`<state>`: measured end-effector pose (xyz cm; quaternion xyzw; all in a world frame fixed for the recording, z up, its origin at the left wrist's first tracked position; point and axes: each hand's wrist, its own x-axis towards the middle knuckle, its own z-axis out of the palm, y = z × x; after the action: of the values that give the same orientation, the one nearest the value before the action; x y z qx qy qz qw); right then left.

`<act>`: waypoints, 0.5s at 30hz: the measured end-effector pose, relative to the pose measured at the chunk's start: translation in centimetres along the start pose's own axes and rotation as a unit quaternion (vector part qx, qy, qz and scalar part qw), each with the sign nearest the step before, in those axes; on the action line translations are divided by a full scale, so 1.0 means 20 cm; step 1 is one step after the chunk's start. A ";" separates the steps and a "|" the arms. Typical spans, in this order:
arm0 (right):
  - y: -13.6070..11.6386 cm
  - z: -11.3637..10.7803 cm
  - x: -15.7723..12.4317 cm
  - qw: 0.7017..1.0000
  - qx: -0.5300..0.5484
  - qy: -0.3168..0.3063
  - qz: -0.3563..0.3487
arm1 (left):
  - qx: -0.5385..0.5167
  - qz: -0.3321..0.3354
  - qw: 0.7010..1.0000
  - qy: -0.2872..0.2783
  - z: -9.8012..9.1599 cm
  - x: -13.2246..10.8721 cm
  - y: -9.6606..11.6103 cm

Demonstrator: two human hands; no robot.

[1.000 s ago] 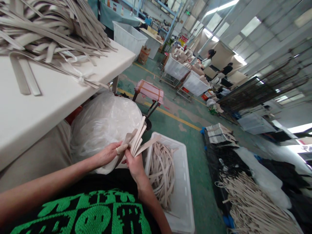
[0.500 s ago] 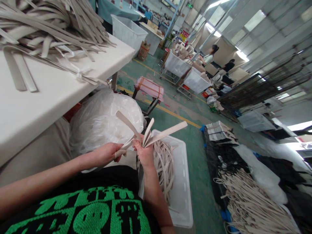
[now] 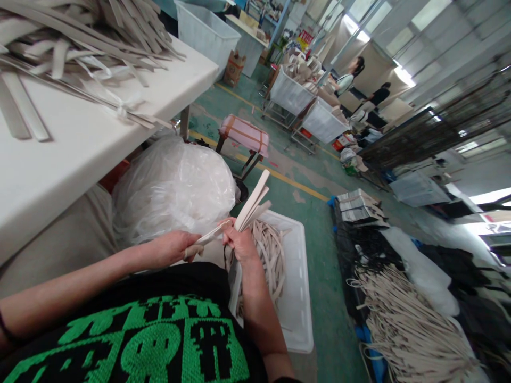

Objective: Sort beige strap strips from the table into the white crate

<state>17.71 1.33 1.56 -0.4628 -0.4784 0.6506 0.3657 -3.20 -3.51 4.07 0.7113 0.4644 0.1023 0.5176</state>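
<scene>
My right hand (image 3: 241,242) is closed around a small bunch of beige flat strips (image 3: 254,199), whose ends stick up and away from me, lying close together. A thin pale strip (image 3: 211,232) runs from that fist across to my left hand (image 3: 184,246), which pinches its other end. Around a finger of the left hand is a tan wrap (image 3: 194,250). Beneath my right forearm stands a white plastic bin (image 3: 301,276) with many loose beige strips (image 3: 268,255) in it.
To the left is a white table (image 3: 91,143) piled with grey-beige strips (image 3: 99,32). A large clear plastic bag (image 3: 175,186) bulges below it. Ahead stands a pink-padded stool (image 3: 244,135). More strips (image 3: 411,319) lie at the right. Two people are farther off.
The strips in my right hand were fanned widely apart; now they are gathered into a tighter bunch pointing up and right. My view has shifted slightly.
</scene>
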 end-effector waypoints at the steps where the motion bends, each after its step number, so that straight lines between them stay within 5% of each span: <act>1: 0.00 0.00 -0.02 1.000 -0.019 0.010 -0.005 | 0.006 0.000 1.000 0.001 0.00 0.00 -0.01; 7: -0.12 -0.18 -0.19 0.973 -0.087 0.180 -0.115 | 0.057 -0.012 0.998 0.009 0.07 -0.02 -0.17; 10: -0.23 -0.33 -0.32 0.964 -0.142 0.183 -0.134 | 0.019 0.003 1.000 -0.012 0.08 -0.03 -0.22; 15: -0.49 -0.65 -0.62 0.908 -0.259 0.278 -0.175 | 0.005 -0.003 0.999 0.041 -0.04 0.02 -0.27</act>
<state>34.13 -3.60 12.57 -0.6123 -0.5819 0.2745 0.4595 -6.42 -2.43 -0.13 0.7074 0.4878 0.1275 0.4954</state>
